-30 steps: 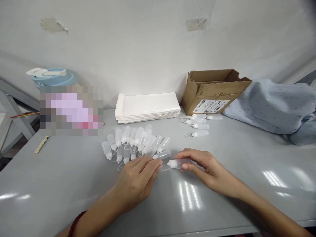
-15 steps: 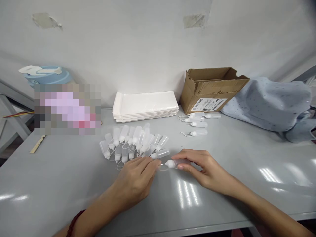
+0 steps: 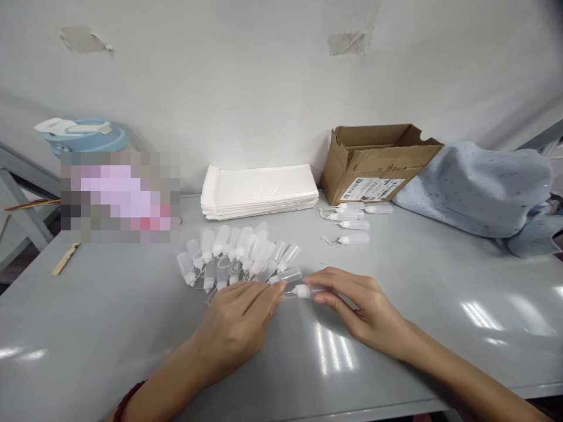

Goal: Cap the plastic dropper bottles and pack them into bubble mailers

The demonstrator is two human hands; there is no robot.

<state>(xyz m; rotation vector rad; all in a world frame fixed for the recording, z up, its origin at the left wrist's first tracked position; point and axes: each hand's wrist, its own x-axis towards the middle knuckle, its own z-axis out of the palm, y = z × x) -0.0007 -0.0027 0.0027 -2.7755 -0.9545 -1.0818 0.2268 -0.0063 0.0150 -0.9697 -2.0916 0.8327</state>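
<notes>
A small clear plastic bottle (image 3: 303,291) with a white cap lies sideways between the fingers of my right hand (image 3: 358,302), its nozzle pointing left. My left hand (image 3: 246,313) is pinched just left of that nozzle, beside the thin strap; what its fingertips hold is too small to make out. Beyond my left hand lies a pile of similar bottles (image 3: 241,243) with thin straps. Several more bottles (image 3: 354,238) rest on their sides in front of the cardboard box.
On the grey table (image 3: 281,375), a stack of white packets (image 3: 264,187) stands near the wall. A cardboard box (image 3: 378,170) and blue-grey cloth (image 3: 484,187) are at the right. Left are a blue lid (image 3: 88,138), a blurred pink item (image 3: 118,193) and a wooden strip (image 3: 65,259).
My left hand has shifted slightly left and down. My right hand's fingers have closed up a little around the bottle, and the view has tilted slightly.
</notes>
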